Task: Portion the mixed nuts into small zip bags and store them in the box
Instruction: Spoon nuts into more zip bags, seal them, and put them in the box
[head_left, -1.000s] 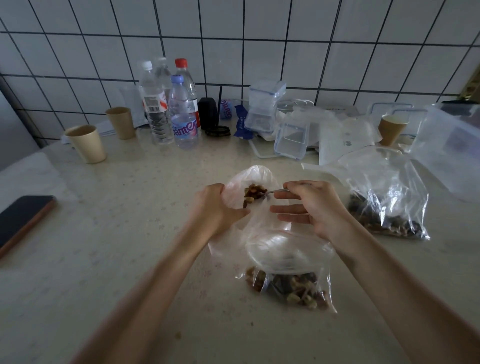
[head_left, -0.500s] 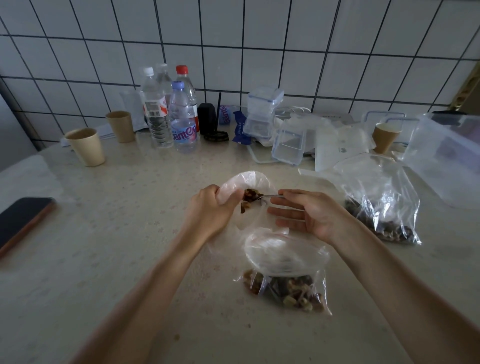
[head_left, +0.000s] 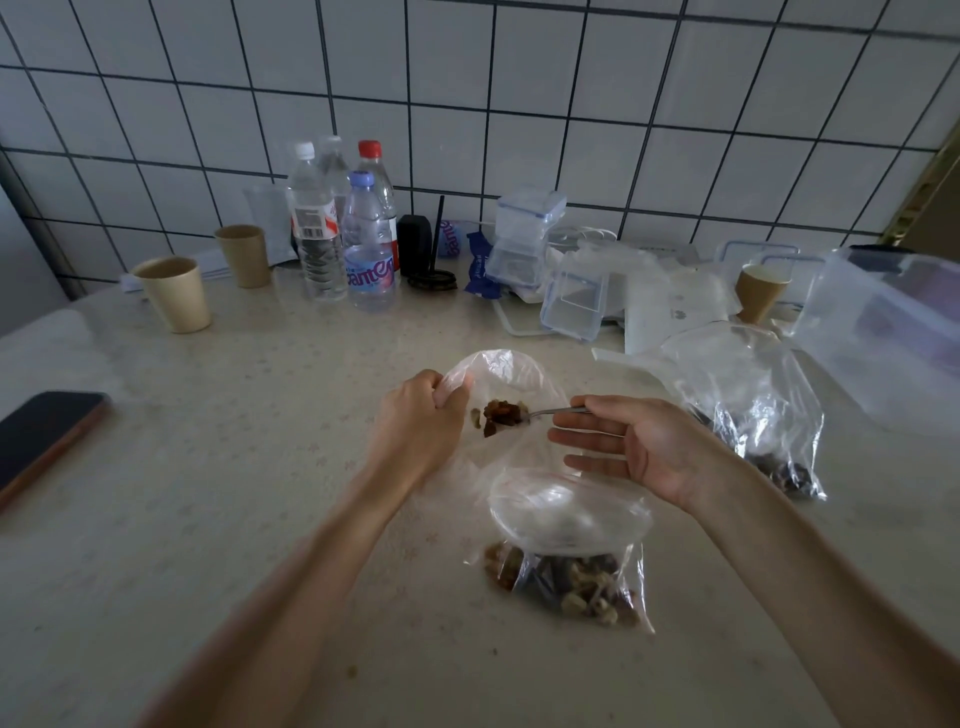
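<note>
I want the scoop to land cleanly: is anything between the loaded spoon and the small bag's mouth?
Nothing visible. The left hand holds the small zip bag open, and the spoon in the right hand already has its nuts at the opening.

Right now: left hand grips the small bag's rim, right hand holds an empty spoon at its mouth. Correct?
Not quite. In the head view the spoon is loaded with nuts, not empty. The left hand does grip the small bag at its rim, and the right hand holds the spoon at its mouth.

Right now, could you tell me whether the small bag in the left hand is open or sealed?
Open: the left hand holds the small bag by its rim, and the spoon of nuts reaches into its mouth.
</note>
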